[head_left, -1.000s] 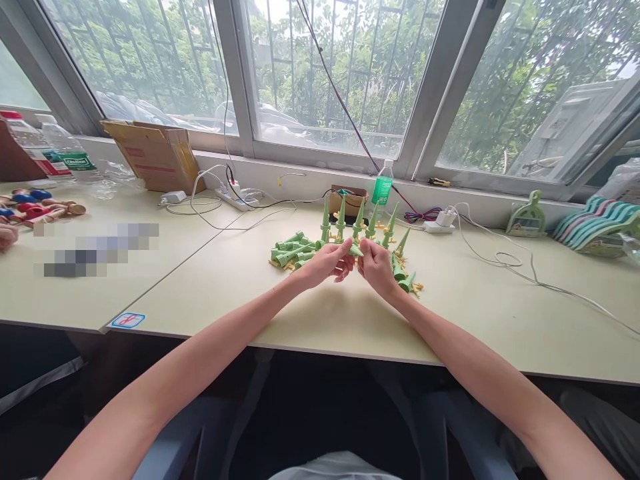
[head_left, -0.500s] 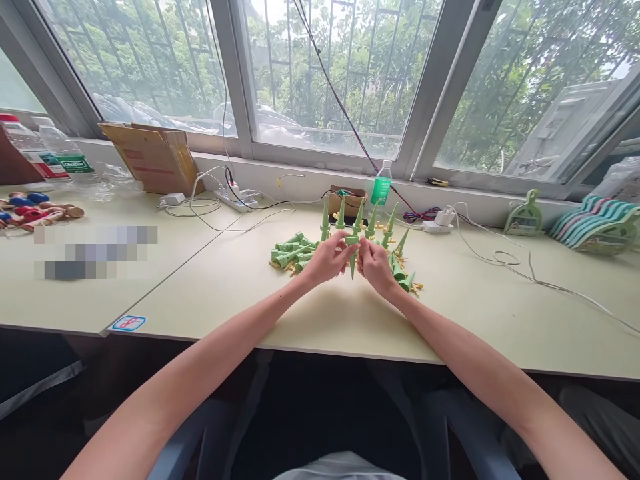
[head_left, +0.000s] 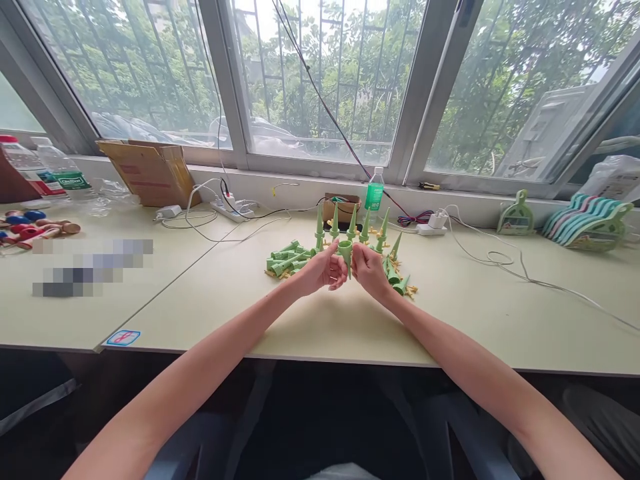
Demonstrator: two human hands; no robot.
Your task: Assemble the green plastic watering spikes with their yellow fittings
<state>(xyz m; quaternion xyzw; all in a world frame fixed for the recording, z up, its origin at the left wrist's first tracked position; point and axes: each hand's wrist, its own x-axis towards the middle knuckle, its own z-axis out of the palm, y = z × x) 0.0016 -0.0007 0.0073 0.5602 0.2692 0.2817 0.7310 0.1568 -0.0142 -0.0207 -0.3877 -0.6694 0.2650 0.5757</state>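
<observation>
A green plastic watering spike (head_left: 345,249) is between my hands, its open round end up and its point down. My left hand (head_left: 325,270) is closed round its left side, thumb raised along it. Against its right side, my right hand (head_left: 370,270) is closed in a pinch; what lies inside those fingers is hidden. Behind my hands, several green spikes (head_left: 383,233) with yellow valves stand point up in a row. A heap of loose green spikes (head_left: 286,260) lies to the left. More green spikes (head_left: 401,285) and small yellow valves (head_left: 411,291) lie by my right wrist.
Behind the row stand a small cardboard box (head_left: 341,208) and a green-labelled bottle (head_left: 374,190). Power strips (head_left: 234,208) and white cables (head_left: 520,263) run along the back and right. Green dustpan-like items (head_left: 585,223) are at far right, wooden toys (head_left: 37,227) at far left.
The spike's open end has tipped toward me, so its inside shows. My left fingers have shifted from the rim to curl lower round its side. My right hand stays pinched beside it.
</observation>
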